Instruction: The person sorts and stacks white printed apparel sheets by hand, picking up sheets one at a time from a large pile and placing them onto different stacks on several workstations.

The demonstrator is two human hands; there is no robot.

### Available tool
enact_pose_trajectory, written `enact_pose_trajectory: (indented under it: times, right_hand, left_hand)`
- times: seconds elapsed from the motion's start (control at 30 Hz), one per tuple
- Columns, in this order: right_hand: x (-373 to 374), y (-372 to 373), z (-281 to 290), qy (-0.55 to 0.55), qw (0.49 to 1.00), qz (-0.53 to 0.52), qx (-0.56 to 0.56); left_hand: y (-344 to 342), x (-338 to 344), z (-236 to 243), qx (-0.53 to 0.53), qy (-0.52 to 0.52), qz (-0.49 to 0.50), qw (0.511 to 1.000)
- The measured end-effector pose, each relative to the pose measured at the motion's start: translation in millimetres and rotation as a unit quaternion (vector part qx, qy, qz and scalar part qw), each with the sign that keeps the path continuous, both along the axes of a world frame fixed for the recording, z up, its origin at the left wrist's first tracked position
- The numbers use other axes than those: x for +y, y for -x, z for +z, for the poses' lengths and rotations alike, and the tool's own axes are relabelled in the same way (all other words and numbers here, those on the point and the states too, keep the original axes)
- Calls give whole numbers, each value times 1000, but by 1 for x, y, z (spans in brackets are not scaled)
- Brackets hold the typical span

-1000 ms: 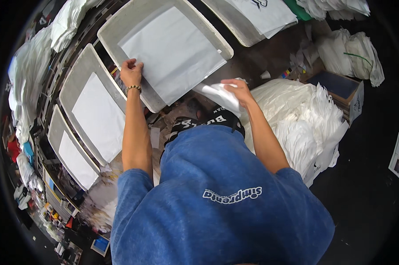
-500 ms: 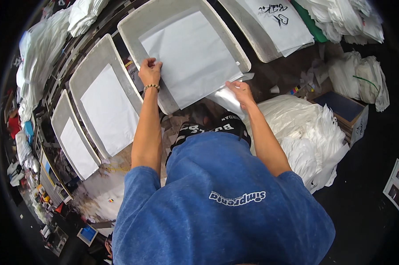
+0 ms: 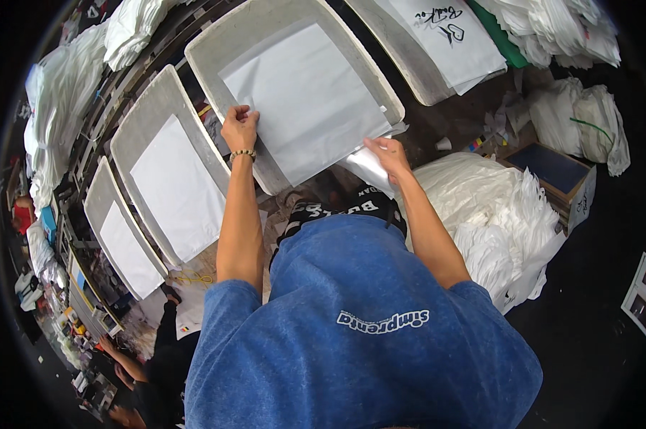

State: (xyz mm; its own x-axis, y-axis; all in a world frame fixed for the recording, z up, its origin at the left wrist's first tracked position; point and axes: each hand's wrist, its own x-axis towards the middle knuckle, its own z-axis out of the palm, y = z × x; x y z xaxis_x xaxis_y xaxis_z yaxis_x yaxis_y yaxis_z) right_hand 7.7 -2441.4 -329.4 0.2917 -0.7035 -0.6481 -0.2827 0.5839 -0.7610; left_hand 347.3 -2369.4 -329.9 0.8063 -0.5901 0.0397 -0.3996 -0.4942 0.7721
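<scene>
Left hand: a bare left hand (image 3: 239, 130), wearing a dark beaded bracelet (image 3: 242, 154), is at the sheet's left edge with its fingers curled together; whether they pinch the plastic, I cannot tell.
Right hand: a bare right hand (image 3: 389, 159) grasps a glossy white folded plastic film (image 3: 368, 170) between thumb and fingers, near the sheet's right corner.
Film: it hangs below the sheet's near edge; whether the two are joined is unclear.
Sheet: a large, smooth, white rectangular plastic sheet (image 3: 301, 93) lies on a pale grey rounded tray-like board (image 3: 255, 30), slightly askew to its rim.
Boards at left: two similar grey boards (image 3: 148, 107), each bearing a white sheet (image 3: 176, 186).
Board at right: another grey board (image 3: 387, 50) bears white sheets with black lettering (image 3: 444, 43).
Bag heap: a large pile of crumpled white plastic bags (image 3: 480, 207) sits beside the right forearm.
Co-worker: a dark-clothed person (image 3: 162, 379) reaches in at lower left.
</scene>
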Motion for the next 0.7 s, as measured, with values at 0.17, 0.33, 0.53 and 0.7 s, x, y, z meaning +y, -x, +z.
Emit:
enact_pose_trajectory:
  times: [0.17, 0.33, 0.53, 0.7]
  right_hand:
    - [-2, 2, -11, -14, 1000, 3, -5]
    - [-4, 4, -14, 15, 1000, 13, -5]
    - [-2, 2, -9, 0, 1000, 12, 3]
    - [-1, 4, -10, -5, 1000, 8, 19]
  left_hand:
    - [1, -2, 9, 15, -7, 1, 1000]
    - [31, -13, 35, -224, -67, -15, 972]
    - [79, -53, 0, -270, -21, -288, 918]
    - [8, -117, -12, -328, -119, -231, 908]
